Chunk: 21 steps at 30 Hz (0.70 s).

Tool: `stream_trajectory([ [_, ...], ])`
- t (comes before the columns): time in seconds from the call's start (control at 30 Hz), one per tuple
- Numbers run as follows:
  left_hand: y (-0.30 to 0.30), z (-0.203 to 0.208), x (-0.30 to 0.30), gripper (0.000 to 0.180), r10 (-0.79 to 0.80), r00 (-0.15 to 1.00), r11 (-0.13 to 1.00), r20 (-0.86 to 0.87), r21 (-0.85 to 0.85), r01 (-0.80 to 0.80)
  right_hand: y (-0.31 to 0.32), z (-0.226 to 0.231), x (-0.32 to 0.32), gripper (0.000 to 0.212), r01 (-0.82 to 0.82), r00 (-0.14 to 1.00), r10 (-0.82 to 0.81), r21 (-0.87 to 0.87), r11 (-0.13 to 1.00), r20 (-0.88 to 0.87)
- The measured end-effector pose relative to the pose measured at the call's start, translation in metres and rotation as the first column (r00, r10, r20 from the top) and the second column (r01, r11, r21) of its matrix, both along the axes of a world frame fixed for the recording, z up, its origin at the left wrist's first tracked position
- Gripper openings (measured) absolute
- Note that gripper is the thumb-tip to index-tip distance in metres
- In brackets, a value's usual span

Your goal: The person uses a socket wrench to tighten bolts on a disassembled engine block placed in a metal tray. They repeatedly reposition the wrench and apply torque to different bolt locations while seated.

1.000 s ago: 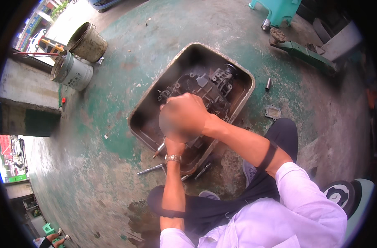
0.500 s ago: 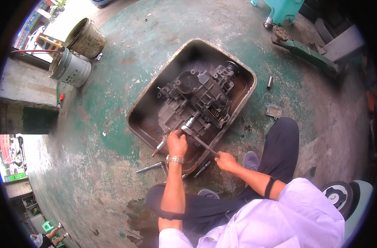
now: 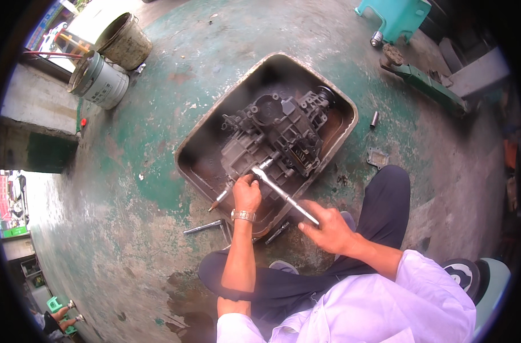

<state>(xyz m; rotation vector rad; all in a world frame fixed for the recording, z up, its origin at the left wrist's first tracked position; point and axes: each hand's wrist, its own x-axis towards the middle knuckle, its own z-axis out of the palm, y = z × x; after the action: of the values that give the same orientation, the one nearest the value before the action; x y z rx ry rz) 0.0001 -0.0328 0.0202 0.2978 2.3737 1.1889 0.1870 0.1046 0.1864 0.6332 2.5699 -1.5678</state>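
Note:
A grey metal gearbox (image 3: 255, 143) lies in a deep, worn rectangular tub (image 3: 335, 146) on the floor before me. A chrome ratchet wrench (image 3: 286, 196) slants across its near side, and a shiny socket piece (image 3: 266, 163) runs from its head toward the casing. My left hand (image 3: 247, 195), with a metal watch on the wrist, is closed at the wrench head. At the other end, my right hand (image 3: 331, 230) holds the handle, its fingers passing beneath and the thumb on the near side. The socket's far end is hard to make out against the casing.
A rod-like tool (image 3: 219, 200) leans at the tub's near left corner. Another wrench (image 3: 203, 227) lies outside it. A metal cylinder (image 3: 375, 119) and a flat plate (image 3: 377, 158) rest at right. Two buckets (image 3: 109, 86) stand far left; a green lift arm (image 3: 426, 86) is far right.
The wrench handle has come up more fully into sight. My right hand has shifted right and nearer to me, its fingers less tightly curled. My left hand stays by the wrench head.

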Motion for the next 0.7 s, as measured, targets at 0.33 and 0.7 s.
stream_trajectory([
  [0.33, -0.003, -0.004, -0.009, 0.025, 0.025, 0.982, 0.986, 0.185, 0.155, -0.054, 0.036, 0.016, -0.243, 0.044, 0.038, 0.999, -0.038, 0.283, 0.958, -0.007],
  [0.7, -0.004, -0.001, 0.001, 0.023, -0.029, 0.999, 0.999, -0.013, 0.030, 0.029, 0.008, -0.018, -0.014, 0.020, 0.227, 0.931, -0.193, 0.079, 0.971, -0.311],
])
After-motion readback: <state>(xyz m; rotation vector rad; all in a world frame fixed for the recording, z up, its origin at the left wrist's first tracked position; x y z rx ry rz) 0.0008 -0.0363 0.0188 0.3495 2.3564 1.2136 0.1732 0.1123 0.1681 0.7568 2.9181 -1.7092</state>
